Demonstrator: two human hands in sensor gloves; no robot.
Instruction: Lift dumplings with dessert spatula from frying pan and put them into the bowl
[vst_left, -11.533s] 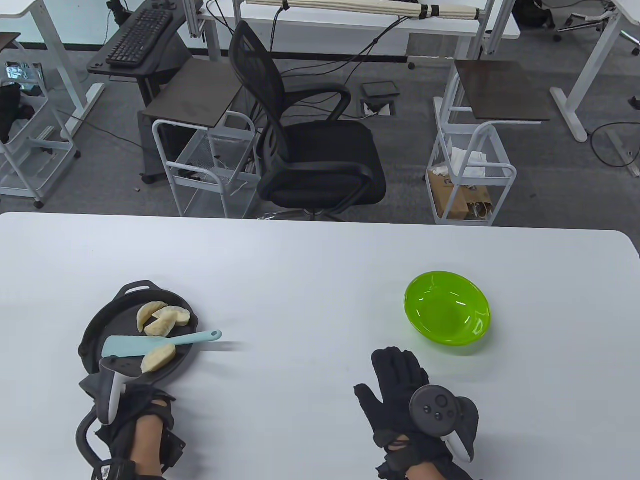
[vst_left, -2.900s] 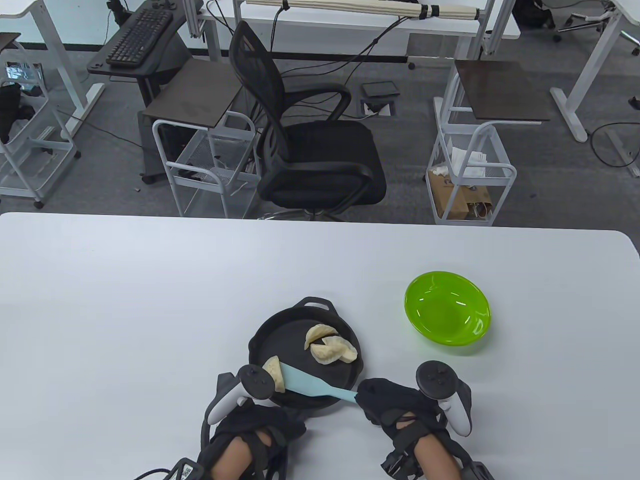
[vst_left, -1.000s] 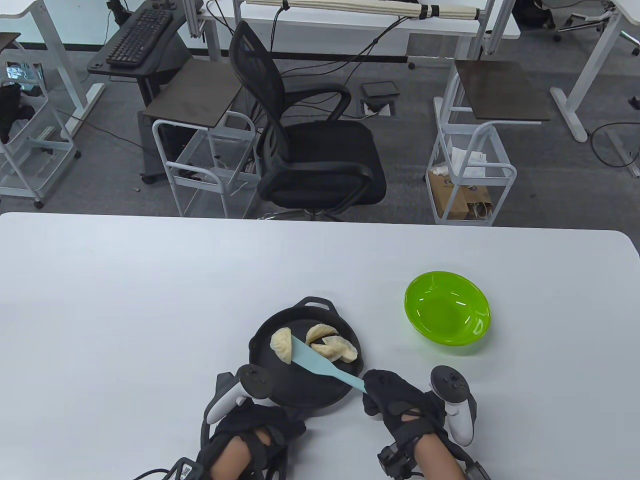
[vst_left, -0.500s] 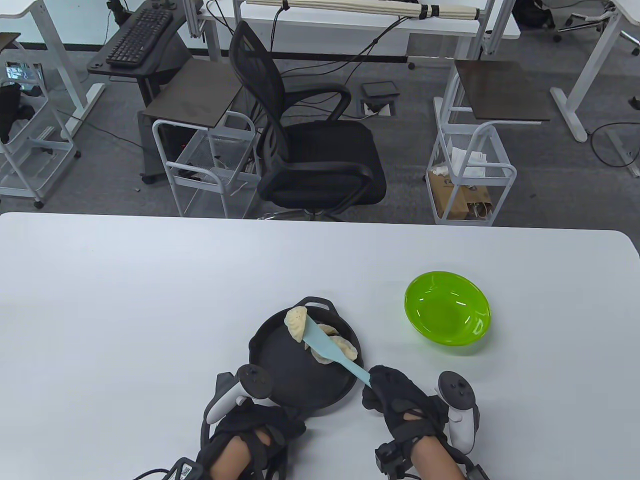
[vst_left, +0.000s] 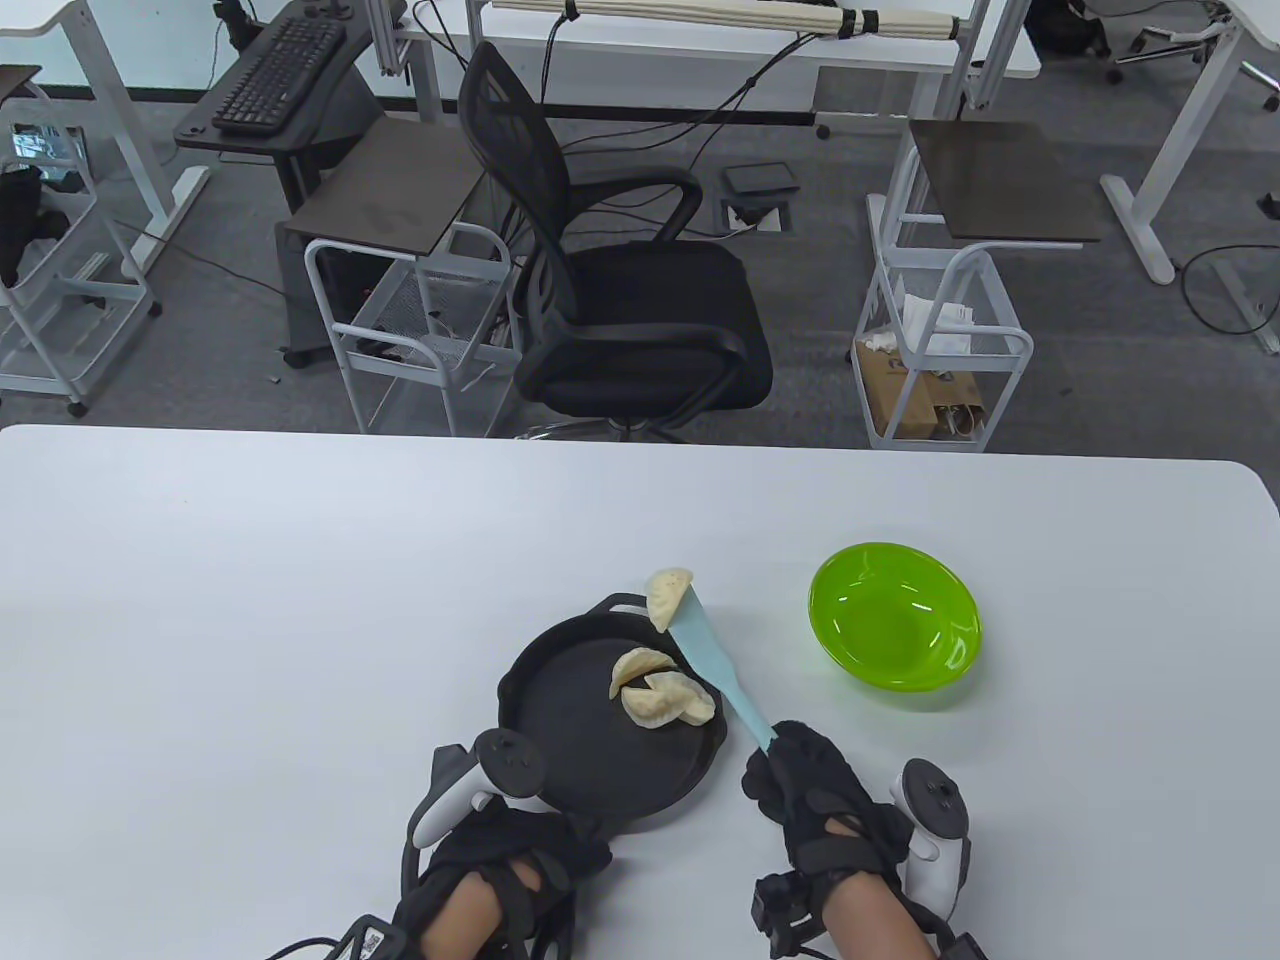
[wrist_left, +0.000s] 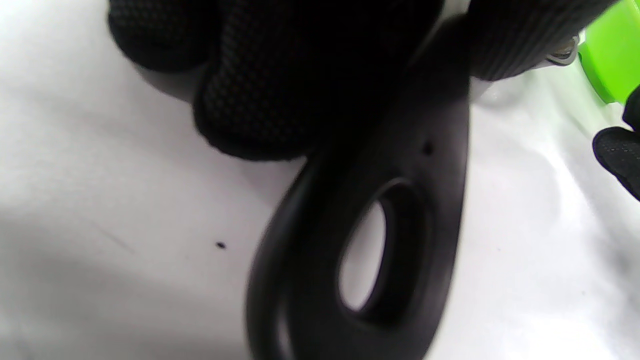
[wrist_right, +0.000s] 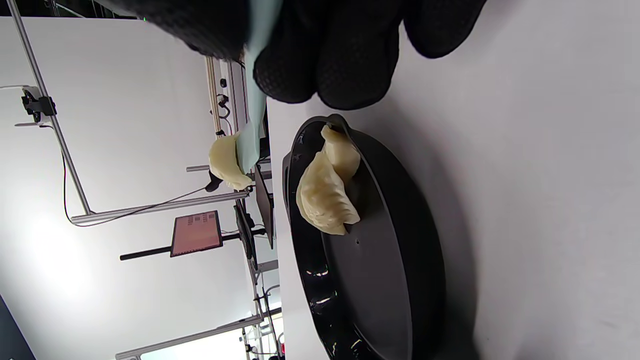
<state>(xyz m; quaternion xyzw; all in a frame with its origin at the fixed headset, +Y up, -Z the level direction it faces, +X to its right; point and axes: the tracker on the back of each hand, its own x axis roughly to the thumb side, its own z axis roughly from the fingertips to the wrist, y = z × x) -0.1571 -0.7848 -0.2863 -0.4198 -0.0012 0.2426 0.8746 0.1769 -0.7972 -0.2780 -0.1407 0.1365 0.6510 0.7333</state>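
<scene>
**Dumpling raised on spatula above pan**

The right hand (vst_left: 815, 800) grips the handle of the pale blue spatula (vst_left: 712, 670), its blade carrying one dumpling (vst_left: 666, 597) above the frying pan's (vst_left: 570, 730) far rim. Three dumplings (vst_left: 662, 688) lie in the pan. The left hand (vst_left: 510, 860) grasps the pan's handle (wrist_left: 360, 250). The green bowl (vst_left: 893, 615) sits on the counter (vst_left: 250, 620), right of the pan.

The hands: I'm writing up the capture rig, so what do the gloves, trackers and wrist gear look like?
Both the left hand and right hand wear black mesh-textured gloves with openings at the back near the wrist. Each carries a white-bodied tracker with a round black top: left tracker, right tracker. Black straps and small modules sit at the wrists, and a black cable loops beside the left one. The forearms are bare.
</scene>
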